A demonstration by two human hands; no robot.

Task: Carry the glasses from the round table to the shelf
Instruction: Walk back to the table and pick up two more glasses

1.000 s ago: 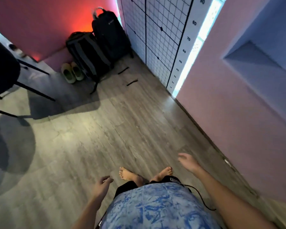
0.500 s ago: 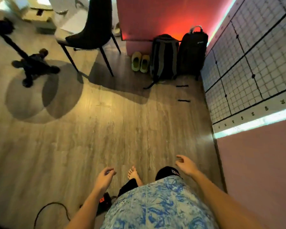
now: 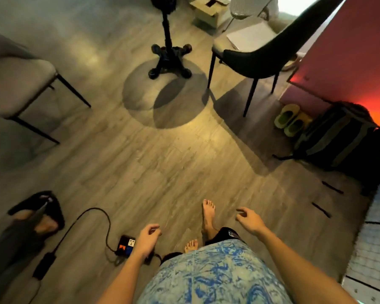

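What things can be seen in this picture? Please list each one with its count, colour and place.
table base: 1, black, top centre on the floor
chair: 1, dark with a pale seat, upper right
chair: 1, grey, left edge
cardboard box: 1, tan, top edge
slippers: 1 pair, pale green, right by the red wall
backpack: 1, dark with grey stripes, right
power strip: 1, black, bottom left of centre, with cable
floor: 1, grey-brown wood
another person's foot: 1, in a black sandal, lower left
left hand: 1, empty, bottom centre
right hand: 1, empty, lower right
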